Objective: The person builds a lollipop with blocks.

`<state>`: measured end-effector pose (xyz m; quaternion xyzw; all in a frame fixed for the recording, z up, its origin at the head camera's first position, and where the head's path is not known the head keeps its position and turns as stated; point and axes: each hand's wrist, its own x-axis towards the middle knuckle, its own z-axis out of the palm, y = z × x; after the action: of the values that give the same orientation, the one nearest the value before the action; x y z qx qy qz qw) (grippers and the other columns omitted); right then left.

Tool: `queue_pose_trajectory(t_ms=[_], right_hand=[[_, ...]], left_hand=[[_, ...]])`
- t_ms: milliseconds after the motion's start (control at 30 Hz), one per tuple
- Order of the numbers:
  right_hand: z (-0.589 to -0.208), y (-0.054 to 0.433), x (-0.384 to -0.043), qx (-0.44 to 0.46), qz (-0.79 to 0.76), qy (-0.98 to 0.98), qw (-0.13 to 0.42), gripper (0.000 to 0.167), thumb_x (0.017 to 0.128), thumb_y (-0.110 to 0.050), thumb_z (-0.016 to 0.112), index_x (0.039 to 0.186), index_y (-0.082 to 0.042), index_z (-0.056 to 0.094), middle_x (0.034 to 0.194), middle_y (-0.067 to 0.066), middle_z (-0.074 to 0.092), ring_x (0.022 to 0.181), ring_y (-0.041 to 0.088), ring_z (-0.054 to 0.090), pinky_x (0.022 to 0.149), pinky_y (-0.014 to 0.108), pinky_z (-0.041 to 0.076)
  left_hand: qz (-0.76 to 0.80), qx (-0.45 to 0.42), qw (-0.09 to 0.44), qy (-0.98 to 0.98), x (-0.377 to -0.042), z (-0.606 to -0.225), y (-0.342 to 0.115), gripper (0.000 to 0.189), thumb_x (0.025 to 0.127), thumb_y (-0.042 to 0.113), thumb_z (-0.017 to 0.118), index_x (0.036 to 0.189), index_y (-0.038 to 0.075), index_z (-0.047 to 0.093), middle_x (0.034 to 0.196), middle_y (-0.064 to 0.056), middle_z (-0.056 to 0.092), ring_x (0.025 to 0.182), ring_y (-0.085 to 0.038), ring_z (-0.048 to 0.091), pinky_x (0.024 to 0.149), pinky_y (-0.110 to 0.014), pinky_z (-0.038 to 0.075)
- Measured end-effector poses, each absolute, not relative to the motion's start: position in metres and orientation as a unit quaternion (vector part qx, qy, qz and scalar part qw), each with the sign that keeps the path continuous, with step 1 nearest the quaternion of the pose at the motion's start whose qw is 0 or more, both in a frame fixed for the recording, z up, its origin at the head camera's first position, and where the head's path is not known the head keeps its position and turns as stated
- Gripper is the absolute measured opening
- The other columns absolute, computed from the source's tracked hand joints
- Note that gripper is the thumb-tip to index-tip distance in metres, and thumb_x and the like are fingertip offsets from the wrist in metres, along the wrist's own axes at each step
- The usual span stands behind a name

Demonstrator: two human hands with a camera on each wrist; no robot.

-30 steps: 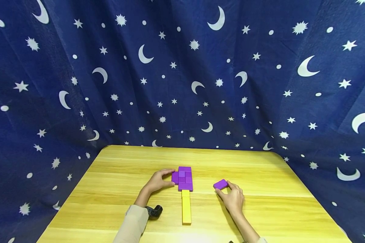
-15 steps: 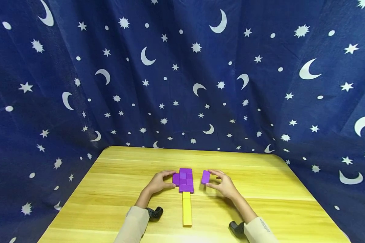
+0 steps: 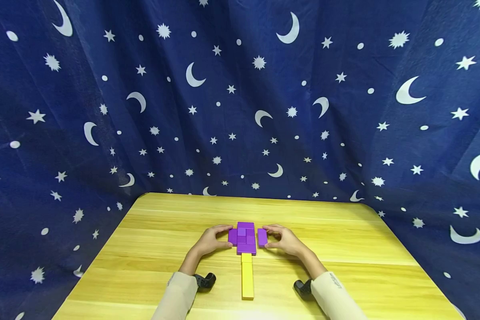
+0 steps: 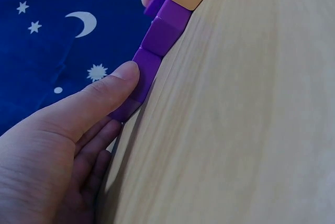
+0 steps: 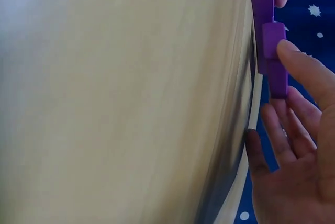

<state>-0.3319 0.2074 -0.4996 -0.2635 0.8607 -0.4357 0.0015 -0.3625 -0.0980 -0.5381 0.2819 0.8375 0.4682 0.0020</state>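
Purple blocks [image 3: 246, 249] lie together in an upright rectangle mid-table, with a column of yellow blocks [image 3: 247, 280] running toward me from its near side. On the rectangle's left, my left hand [image 3: 209, 240] pinches a purple side block [image 3: 232, 237] between thumb and fingers; the left wrist view has the thumb against that block [image 4: 148, 72]. My right hand [image 3: 286, 241] pinches another purple block [image 3: 262, 238] by its two ends, just right of the rectangle with a narrow gap. In the right wrist view this block [image 5: 278, 80] overlaps the purple ones behind it.
The wooden table [image 3: 344, 253] reaches back to a dark blue curtain [image 3: 224, 111] with moons and stars. Black wrist devices sit at both cuffs, one by the left sleeve [image 3: 176, 295] and one by the right sleeve [image 3: 336, 298].
My right hand has carried its purple block leftward from the right of the table to beside the rectangle, turning it upright on the way. The left hand stays at its block.
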Motion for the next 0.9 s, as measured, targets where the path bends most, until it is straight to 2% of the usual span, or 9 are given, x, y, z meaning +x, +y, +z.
queue_pose_trajectory(t_ms=[200, 600, 900], right_hand=[[-0.4974, 0.2025, -0.3328, -0.275, -0.430, 0.860, 0.012, 0.060, 0.074, -0.009, 0.077, 0.126, 0.008, 0.052, 0.120, 0.022, 0.054, 0.107, 0.038, 0.052, 0.092, 0.050, 0.043], [-0.5038, 0.2022, -0.3351, -0.249, -0.396, 0.884, 0.012, 0.062, 0.074, -0.021, 0.078, 0.127, 0.001, 0.054, 0.125, 0.017, 0.054, 0.119, 0.036, 0.046, 0.102, 0.048, 0.034], [-0.5044, 0.1995, -0.3349, -0.234, -0.413, 0.880, 0.011, 0.061, 0.073, -0.018, 0.079, 0.126, 0.002, 0.055, 0.125, 0.017, 0.055, 0.120, 0.035, 0.045, 0.103, 0.048, 0.033]], left_hand=[[0.468, 0.276, 0.007, 0.839, -0.3625, -0.5361, -0.0980, 0.065, 0.073, 0.035, 0.078, 0.129, 0.011, 0.055, 0.131, -0.005, 0.052, 0.126, -0.026, 0.041, 0.106, -0.043, 0.030], [0.464, 0.279, 0.009, 0.840, -0.3627, -0.5390, -0.0969, 0.067, 0.073, 0.037, 0.077, 0.130, 0.011, 0.054, 0.132, -0.006, 0.051, 0.126, -0.027, 0.040, 0.106, -0.044, 0.029], [0.467, 0.276, 0.005, 0.840, -0.3620, -0.5375, -0.0966, 0.065, 0.073, 0.035, 0.078, 0.129, 0.011, 0.056, 0.131, -0.005, 0.052, 0.125, -0.026, 0.041, 0.105, -0.042, 0.032]])
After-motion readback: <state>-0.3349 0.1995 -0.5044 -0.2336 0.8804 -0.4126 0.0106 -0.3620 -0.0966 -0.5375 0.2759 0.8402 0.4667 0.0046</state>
